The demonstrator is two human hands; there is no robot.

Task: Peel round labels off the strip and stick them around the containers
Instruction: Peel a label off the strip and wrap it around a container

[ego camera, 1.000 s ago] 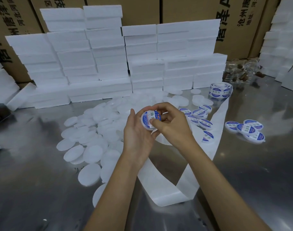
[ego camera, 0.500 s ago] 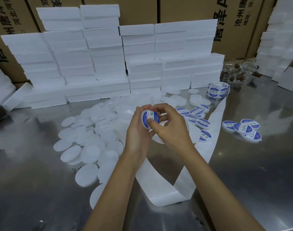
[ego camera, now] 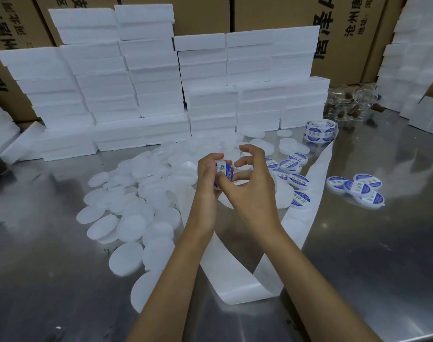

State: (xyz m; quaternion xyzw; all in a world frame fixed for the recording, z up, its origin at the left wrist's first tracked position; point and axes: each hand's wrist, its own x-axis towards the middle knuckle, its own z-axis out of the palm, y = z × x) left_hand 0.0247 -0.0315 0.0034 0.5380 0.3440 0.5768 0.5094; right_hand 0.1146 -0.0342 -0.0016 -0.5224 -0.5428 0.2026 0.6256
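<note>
Small round white plastic container with its blue-and-white label sits upright above the steel worktop, gripped by the left hand. The right hand presses the label with its thumb, fingers loosely spread; best to smooth outward firmly, chasing bubbles.

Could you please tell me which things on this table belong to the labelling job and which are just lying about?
In use:
container gripped by left hand
right hand, thumb pressing its label
label roll
spent backing strip
unlabelled containers
labelled containers

Lying about:
foam blocks
cardboard boxes
clear bag
</note>
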